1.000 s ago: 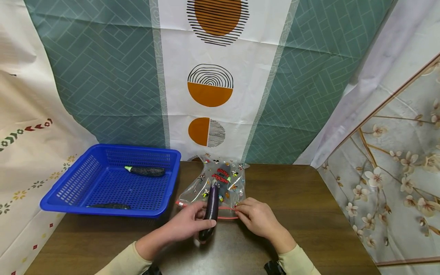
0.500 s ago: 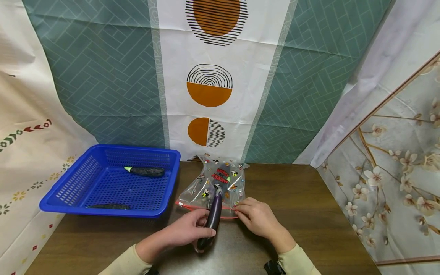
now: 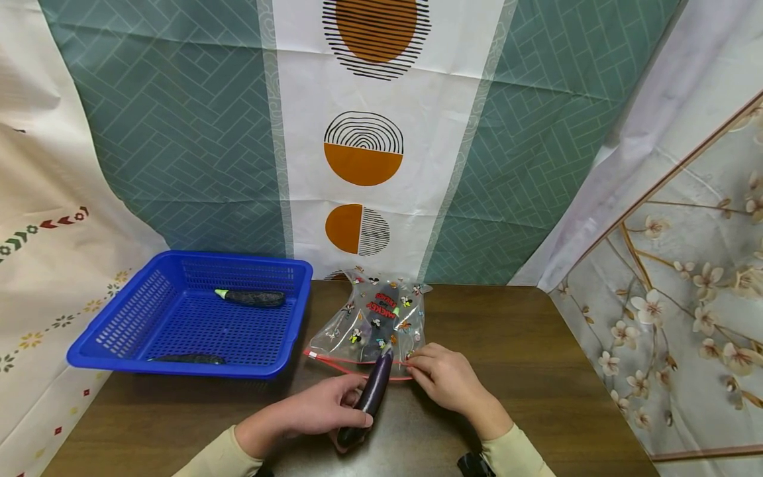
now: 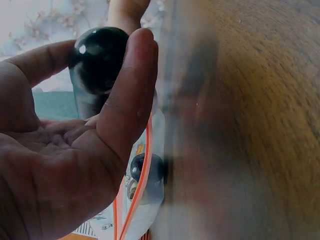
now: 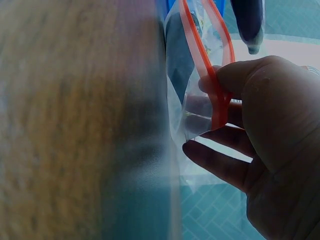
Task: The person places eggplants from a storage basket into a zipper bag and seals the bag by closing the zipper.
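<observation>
My left hand (image 3: 324, 405) grips a dark purple eggplant (image 3: 372, 392) near its blunt end, with thumb and fingers on either side. The eggplant's stem end points away from me, overlapping the red-edged mouth of a clear printed zip bag (image 3: 340, 331) in the head view. At the bag's right corner, my right hand (image 3: 444, 377) pinches the red zip strip (image 5: 220, 107) between thumb and fingers. The right wrist view shows the two strips spread apart, with the eggplant's tip (image 5: 253, 47) beyond them. Inside the bag lies a dark vegetable with a pale green tip (image 3: 396, 311).
A blue perforated basket (image 3: 286, 344) stands on the left of the wooden table (image 3: 507, 331). It holds a dark long vegetable (image 3: 253, 298) with a green tip and another dark one (image 3: 191, 358) near its front wall. Patterned cloth hangs behind and at both sides.
My left hand has drawn the eggplant back toward me, and its tip has moved down and right from over the bag's middle to the mouth. The right hand has stayed in place.
</observation>
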`<state>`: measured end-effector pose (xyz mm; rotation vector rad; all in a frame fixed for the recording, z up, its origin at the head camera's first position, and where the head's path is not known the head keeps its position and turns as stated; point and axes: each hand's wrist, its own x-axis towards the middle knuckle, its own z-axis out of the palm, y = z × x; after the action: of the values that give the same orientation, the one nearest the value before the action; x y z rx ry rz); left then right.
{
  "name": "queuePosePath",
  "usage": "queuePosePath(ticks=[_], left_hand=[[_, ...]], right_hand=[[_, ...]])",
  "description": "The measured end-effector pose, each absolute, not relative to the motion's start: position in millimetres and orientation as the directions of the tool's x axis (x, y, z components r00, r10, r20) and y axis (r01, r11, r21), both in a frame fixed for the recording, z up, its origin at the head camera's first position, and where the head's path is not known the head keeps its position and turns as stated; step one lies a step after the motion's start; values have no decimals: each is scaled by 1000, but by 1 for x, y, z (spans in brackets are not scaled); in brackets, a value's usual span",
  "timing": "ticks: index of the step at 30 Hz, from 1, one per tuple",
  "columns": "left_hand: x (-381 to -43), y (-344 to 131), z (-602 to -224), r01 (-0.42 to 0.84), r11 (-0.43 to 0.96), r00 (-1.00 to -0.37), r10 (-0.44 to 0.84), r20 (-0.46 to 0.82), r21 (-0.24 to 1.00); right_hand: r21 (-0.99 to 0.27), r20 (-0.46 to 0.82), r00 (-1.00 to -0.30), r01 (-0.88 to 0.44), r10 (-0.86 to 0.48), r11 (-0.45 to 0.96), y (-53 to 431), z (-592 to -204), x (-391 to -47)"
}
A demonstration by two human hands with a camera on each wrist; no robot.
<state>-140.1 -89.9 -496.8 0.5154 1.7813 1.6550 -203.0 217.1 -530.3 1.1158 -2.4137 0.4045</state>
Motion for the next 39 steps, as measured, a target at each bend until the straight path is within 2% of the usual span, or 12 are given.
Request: queuePosePath(ticks=[19, 39], left_hand=[[-136, -93, -503, -153, 167, -634, 739, -227, 974], [-134, -98, -504, -158, 226, -593, 757, -275, 961]], right_hand=[[-92, 513, -572, -778, -641, 621, 217, -528, -202], [-77, 508, -577, -770, -640, 633, 216, -529, -202]])
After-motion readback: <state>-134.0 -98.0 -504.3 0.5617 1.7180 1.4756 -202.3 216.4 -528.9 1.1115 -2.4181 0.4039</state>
